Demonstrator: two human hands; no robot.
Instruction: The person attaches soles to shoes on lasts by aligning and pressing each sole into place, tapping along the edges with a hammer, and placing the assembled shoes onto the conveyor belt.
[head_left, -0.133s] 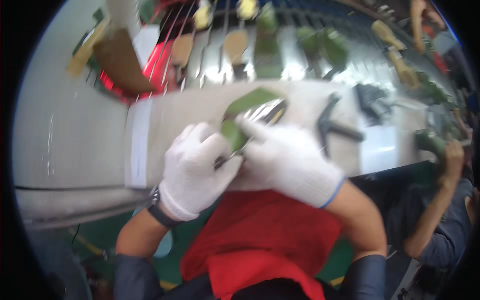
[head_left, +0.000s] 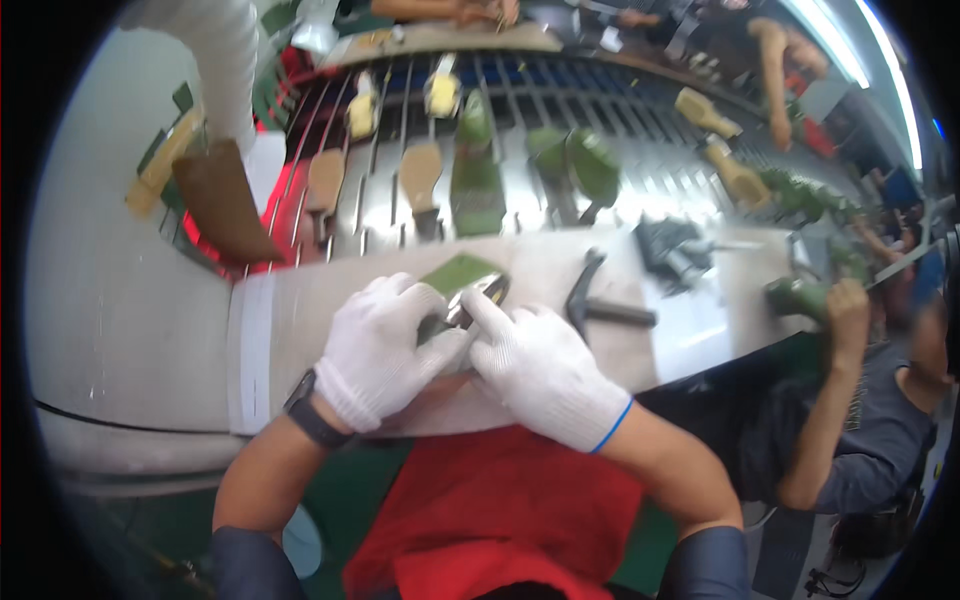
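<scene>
What looks like a green shoe upper (head_left: pixel 462 270) with a shiny silver and dark part lies over the bench in front of me, partly hidden by my gloves. My left hand (head_left: pixel 378 345), in a white knit glove, has its fingers curled round the near left side. My right hand (head_left: pixel 545 372), gloved in white with a blue cuff edge, holds the near right side. Its index finger presses on the shiny part, and its thumb lies close to my left thumb. The exact grip under the fingers is hidden.
Right of my hands lies a black hammer-like tool (head_left: pixel 610 305), with a dark grey bundle (head_left: pixel 675 250) beyond it. A slatted metal rack (head_left: pixel 390 205) carries brown sole-shaped pieces (head_left: pixel 420 175) and green shoe parts (head_left: pixel 478 190). A white hose (head_left: pixel 225 75) hangs left. A co-worker's hand (head_left: pixel 848 305) is at right.
The view has shifted, so the bench and rack sit lower and further left, and blur has lessened. Both hands stay on the green piece; the right index finger looks more bent.
</scene>
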